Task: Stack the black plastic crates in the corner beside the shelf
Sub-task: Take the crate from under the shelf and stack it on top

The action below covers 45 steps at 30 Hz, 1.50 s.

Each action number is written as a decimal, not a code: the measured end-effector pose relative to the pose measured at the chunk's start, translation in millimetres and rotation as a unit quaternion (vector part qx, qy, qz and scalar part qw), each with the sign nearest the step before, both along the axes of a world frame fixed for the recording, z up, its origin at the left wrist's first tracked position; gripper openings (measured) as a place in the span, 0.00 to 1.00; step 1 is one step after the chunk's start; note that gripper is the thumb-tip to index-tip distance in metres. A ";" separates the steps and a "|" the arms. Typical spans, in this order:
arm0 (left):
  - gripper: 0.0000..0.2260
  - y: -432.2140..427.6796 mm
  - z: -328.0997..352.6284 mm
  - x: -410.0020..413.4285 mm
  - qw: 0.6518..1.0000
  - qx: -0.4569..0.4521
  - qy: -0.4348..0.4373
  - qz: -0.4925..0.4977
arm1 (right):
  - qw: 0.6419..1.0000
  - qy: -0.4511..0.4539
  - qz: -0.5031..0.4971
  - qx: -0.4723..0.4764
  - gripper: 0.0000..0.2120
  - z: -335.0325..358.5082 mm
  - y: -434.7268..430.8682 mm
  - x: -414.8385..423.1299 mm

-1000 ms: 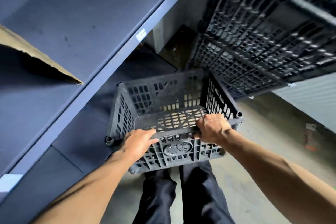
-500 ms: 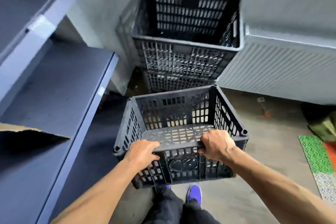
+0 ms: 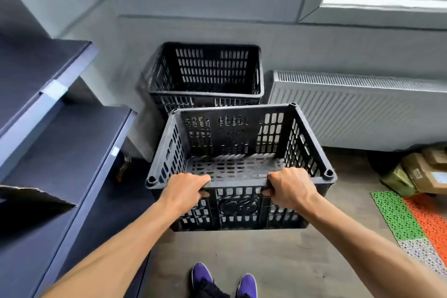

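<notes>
I hold an empty black plastic crate (image 3: 232,138) in the air at about waist height, open side up. My left hand (image 3: 185,190) grips the near rim toward its left, my right hand (image 3: 290,187) grips the same rim toward its right. Behind it, in the corner by the wall, stands a stack of black crates (image 3: 205,75); only the top one shows clearly, the lower ones are hidden by the held crate. The dark blue shelf (image 3: 60,143) runs along the left.
A white radiator (image 3: 358,109) lines the wall right of the stack. Cardboard boxes (image 3: 425,172) and green and orange floor mats (image 3: 411,220) lie at the right. A torn cardboard piece (image 3: 36,201) sits on the shelf. My purple shoes (image 3: 222,278) stand on the concrete floor.
My view has lifted and pulled back from the shelf toward the corner. The held crate has risen and now sits in front of the stack; both hands keep the same grip.
</notes>
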<state>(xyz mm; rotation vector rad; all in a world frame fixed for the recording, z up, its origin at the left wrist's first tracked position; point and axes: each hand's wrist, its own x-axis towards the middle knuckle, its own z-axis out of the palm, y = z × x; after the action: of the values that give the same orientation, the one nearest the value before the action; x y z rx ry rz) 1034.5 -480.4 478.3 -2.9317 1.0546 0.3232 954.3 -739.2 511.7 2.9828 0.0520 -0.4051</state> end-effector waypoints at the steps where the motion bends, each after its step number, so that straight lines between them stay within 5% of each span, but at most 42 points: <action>1: 0.08 -4.2 7.9 -3.0 1.000 -0.006 -0.010 0.003 | 1.000 -0.013 0.002 0.002 0.14 7.9 -4.4 -2.0; 22: 0.12 1.0 154.5 -24.3 0.971 -0.090 -0.222 -0.010 | 0.974 -0.214 0.064 0.028 0.13 136.3 -20.6 -29.8; 45: 0.11 34.9 189.0 82.5 0.955 -0.120 -0.270 -0.030 | 0.963 -0.266 0.049 -0.004 0.13 172.4 16.5 62.9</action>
<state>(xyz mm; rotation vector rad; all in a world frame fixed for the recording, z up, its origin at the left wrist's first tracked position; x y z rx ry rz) 1117.0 -445.5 667.3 -2.8911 1.1419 -0.6182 1017.2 -722.7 684.1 2.9537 0.1418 0.4111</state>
